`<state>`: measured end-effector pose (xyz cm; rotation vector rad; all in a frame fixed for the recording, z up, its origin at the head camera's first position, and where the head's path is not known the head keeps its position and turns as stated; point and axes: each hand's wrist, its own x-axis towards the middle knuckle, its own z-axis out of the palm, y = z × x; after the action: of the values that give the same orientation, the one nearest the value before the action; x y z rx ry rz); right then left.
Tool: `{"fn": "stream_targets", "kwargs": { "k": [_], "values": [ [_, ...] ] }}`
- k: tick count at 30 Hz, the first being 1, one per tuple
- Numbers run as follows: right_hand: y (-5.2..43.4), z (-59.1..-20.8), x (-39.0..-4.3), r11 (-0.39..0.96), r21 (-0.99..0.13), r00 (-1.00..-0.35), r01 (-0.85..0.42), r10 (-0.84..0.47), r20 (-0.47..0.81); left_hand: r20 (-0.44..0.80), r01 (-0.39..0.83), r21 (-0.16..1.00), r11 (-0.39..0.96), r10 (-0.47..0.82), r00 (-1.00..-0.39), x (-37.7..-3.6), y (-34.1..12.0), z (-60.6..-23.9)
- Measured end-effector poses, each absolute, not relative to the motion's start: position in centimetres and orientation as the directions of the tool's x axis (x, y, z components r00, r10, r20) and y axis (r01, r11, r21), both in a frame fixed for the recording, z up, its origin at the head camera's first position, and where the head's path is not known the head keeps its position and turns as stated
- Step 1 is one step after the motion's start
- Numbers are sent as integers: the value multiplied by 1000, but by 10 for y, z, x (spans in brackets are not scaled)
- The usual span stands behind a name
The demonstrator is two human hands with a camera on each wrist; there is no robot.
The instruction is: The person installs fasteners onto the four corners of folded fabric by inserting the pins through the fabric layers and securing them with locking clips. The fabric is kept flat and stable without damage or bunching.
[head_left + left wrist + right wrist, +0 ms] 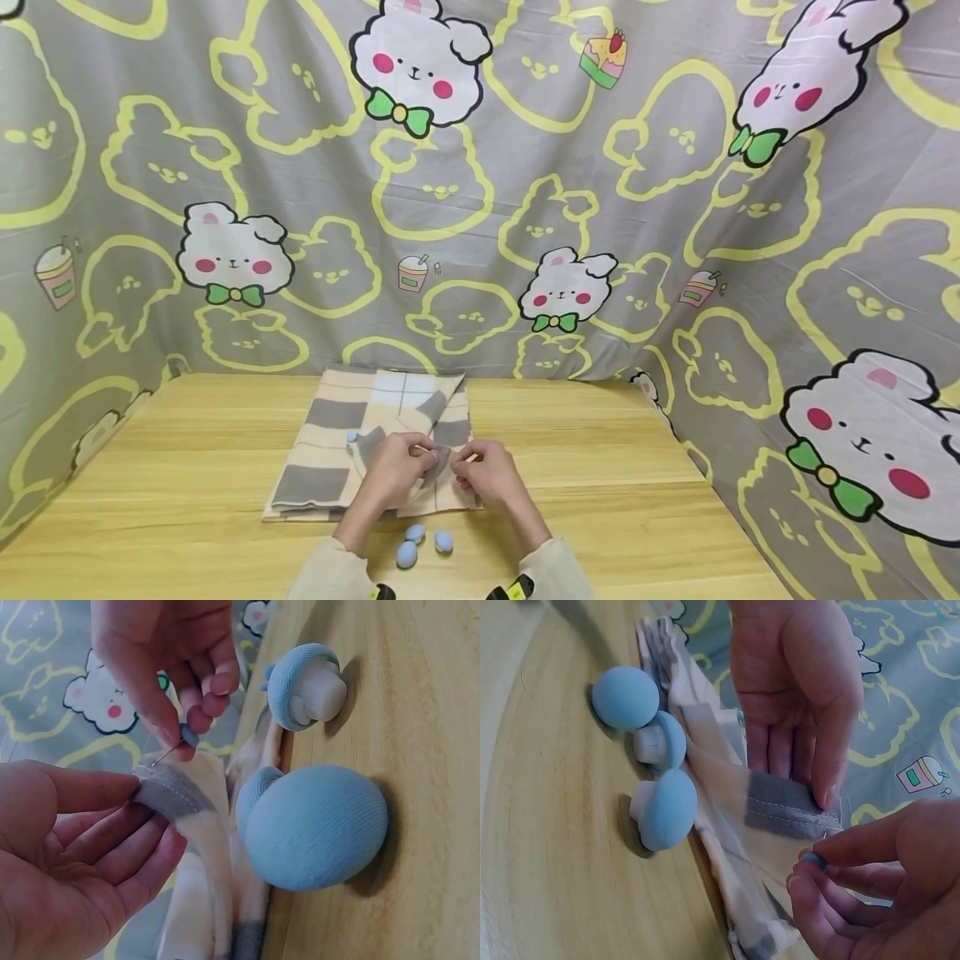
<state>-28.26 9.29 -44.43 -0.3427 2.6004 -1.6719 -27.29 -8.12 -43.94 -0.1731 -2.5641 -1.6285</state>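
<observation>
Checked beige-and-grey folded cloth (375, 442) lies mid-desk (600, 500), one grey hemmed corner lifted clear, prob. so the pin can pass thru w/o catching layers below. Left hand (393, 467) pinches that corner betw. thumb and flat fingers; right hand (487, 471) nips a blue-headed pin (189, 735) at the hem, other fingers curled. Three blue mushroom-shaped caps (420, 542) sit just beside the wrists.

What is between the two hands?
A gray corner of the checked cloth, held by the left hand. The right hand pokes a blue-headed pin into it, as the left wrist view shows.
</observation>
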Motion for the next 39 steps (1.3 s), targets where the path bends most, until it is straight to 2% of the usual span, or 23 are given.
{"fn": "stream_targets", "kwargs": {
  "k": [17,30,39],
  "values": [
    [93,-448,-283,395,-905,-976,-156,-201,81,135,147,884,443,59,-989,-272,-79,-441],
    [92,-449,-283,396,-906,-977,-151,-201,75,151,190,883,429,124,-981,-270,-80,-438],
    [91,-448,-280,370,-918,-977,-144,-201,73,140,166,904,395,94,-986,-272,-79,-437]
  ]
}}
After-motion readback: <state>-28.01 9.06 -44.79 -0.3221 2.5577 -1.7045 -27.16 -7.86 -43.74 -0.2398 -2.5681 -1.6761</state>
